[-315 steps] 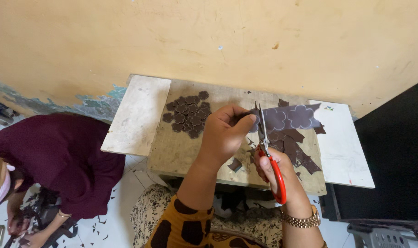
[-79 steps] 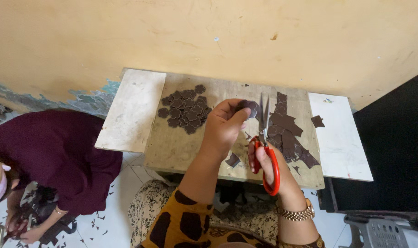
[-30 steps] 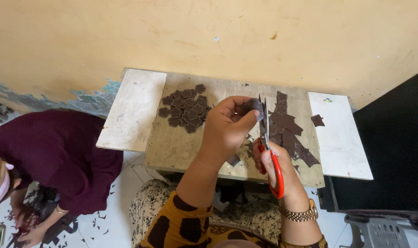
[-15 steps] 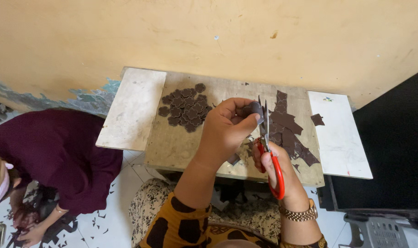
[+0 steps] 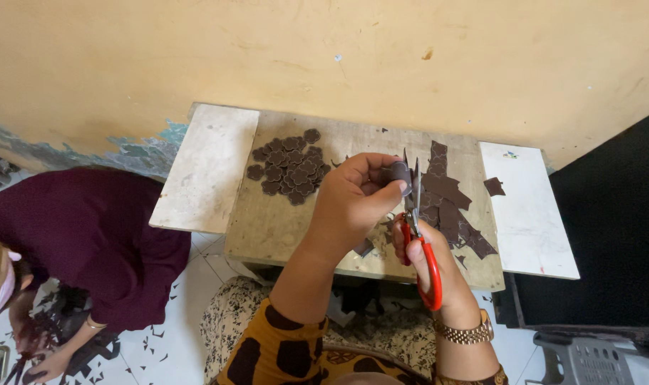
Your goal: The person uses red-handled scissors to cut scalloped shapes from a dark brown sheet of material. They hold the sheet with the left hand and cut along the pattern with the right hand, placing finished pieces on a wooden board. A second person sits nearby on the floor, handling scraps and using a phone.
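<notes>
My left hand (image 5: pixel 353 203) pinches a small dark brown cut-out piece (image 5: pixel 400 175) above the low wooden table (image 5: pixel 281 224). My right hand (image 5: pixel 428 260) grips red-handled scissors (image 5: pixel 424 246), whose blades point up and meet the piece at its right edge. A pile of finished flower-shaped brown pieces (image 5: pixel 289 165) lies on the table to the left of my hands. Larger dark brown scraps (image 5: pixel 449 207) lie to the right, partly behind the scissors.
White boards (image 5: pixel 207 167) flank the table, the right board (image 5: pixel 527 210) holding one loose scrap (image 5: pixel 494 187). A person in a maroon top (image 5: pixel 82 242) crouches at the lower left over a floor littered with cuttings. A yellow wall stands behind; a dark object fills the right side.
Over the past seconds the large uncut sheet by the scissors shrank to scraps. In the last second my hands and the scissors stayed almost in place, the piece turning slightly between my fingers.
</notes>
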{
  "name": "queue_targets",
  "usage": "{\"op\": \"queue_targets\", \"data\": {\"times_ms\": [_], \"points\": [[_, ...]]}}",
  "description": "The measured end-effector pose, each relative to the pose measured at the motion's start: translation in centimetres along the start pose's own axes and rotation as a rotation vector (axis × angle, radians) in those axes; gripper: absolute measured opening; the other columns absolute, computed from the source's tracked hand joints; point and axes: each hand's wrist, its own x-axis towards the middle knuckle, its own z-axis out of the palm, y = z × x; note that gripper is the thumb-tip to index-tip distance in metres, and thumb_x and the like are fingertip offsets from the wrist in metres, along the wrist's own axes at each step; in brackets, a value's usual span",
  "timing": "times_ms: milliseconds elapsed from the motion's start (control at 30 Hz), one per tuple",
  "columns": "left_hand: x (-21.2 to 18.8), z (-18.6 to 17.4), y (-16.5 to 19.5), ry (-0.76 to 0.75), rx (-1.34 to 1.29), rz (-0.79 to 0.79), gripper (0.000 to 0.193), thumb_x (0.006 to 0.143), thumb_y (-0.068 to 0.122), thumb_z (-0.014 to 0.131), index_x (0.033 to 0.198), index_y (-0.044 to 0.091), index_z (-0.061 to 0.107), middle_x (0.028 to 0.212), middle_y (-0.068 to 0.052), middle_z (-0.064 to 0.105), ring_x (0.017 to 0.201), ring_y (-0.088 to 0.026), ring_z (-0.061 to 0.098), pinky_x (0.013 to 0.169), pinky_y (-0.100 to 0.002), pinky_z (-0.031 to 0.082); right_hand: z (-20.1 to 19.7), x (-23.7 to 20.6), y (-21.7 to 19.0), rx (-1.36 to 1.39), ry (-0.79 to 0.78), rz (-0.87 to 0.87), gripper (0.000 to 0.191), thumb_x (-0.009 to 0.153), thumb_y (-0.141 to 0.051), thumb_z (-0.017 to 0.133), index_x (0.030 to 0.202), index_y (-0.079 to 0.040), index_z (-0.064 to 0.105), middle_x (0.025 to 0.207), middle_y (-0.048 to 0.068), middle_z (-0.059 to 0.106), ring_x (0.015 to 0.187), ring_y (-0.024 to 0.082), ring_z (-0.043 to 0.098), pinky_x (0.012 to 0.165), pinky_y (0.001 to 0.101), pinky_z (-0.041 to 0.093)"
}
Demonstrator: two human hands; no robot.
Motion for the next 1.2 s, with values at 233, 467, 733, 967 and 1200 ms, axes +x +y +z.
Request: {"op": "queue_targets", "data": {"times_ms": [233, 467, 733, 967, 1200], "points": [[0.0, -0.2, 0.0, 0.027, 0.068, -0.017, 0.027, 0.090, -0.001, 0.070, 0.115, -0.009, 0.066, 0.100, -0.010, 0.073, 0.088, -0.012, 0.069, 0.079, -0.025, 0.057, -0.2, -0.1, 1.1, 0.039, 0.000, 0.037, 0.069, 0.094, -0.073, 0.053, 0.095, -0.004, 0.055, 0.078, -0.002, 0.043, 0.068, 0.011, 0.041, 0.059, 0.0261, 0.037], [0.0, -0.1, -0.1, -0.012, 0.005, 0.004, 0.030, 0.091, -0.001, 0.069, 0.119, -0.009, 0.064, 0.103, -0.011, 0.072, 0.091, -0.012, 0.069, 0.082, -0.026, 0.058, -0.2, 0.1, 1.0, 0.031, -0.015, 0.023, 0.067, 0.095, -0.070, 0.052, 0.102, -0.004, 0.057, 0.080, -0.001, 0.046, 0.070, 0.011, 0.043, 0.062, 0.0261, 0.040], [0.2, 0.3, -0.5, 0.028, -0.005, 0.026, 0.025, 0.091, -0.001, 0.070, 0.115, -0.008, 0.063, 0.101, -0.010, 0.071, 0.089, -0.011, 0.068, 0.079, -0.025, 0.057, 0.4, 0.2, -0.5, -0.023, -0.051, -0.049, 0.069, 0.098, -0.071, 0.046, 0.108, -0.003, 0.056, 0.083, 0.001, 0.048, 0.074, 0.012, 0.046, 0.067, 0.0267, 0.042], [-0.1, 0.7, -0.8, 0.066, -0.050, 0.033, 0.022, 0.091, -0.001, 0.070, 0.110, -0.008, 0.065, 0.096, -0.009, 0.072, 0.084, -0.010, 0.068, 0.076, -0.025, 0.057, 0.3, 0.1, -0.3, -0.025, -0.021, -0.021, 0.070, 0.097, -0.073, 0.048, 0.098, -0.003, 0.056, 0.079, 0.000, 0.047, 0.070, 0.012, 0.045, 0.063, 0.0267, 0.041], [-0.2, 0.8, -0.8, 0.084, -0.021, 0.047, 0.022, 0.090, 0.001, 0.072, 0.109, -0.008, 0.066, 0.096, -0.008, 0.073, 0.084, -0.009, 0.068, 0.076, -0.024, 0.057, 0.3, -0.2, 0.6, 0.052, 0.029, 0.028, 0.067, 0.094, -0.071, 0.054, 0.097, -0.004, 0.056, 0.076, -0.002, 0.044, 0.065, 0.009, 0.040, 0.058, 0.0250, 0.036]]}}
